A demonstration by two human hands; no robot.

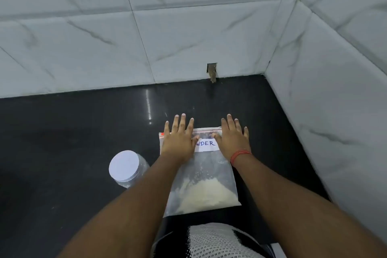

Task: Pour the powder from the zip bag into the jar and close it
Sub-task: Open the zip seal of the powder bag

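A clear zip bag [206,176] lies flat on the black counter [73,132], its zip edge pointing away from me. Pale powder [206,195] is heaped at its near end, and a white label on it reads "WDER" where it shows. My left hand [178,141] rests flat on the bag's far left corner with fingers straight and spread. My right hand [233,139] lies flat on the far right corner the same way. A clear plastic jar [127,168] with a white lid on it stands just left of the bag, beside my left forearm.
White marble-patterned tile walls [188,37] close off the counter at the back and on the right, forming a corner. A small hole [212,72] is cut in the back wall at counter level. My torso in a mesh garment [213,241] shows at the bottom edge.
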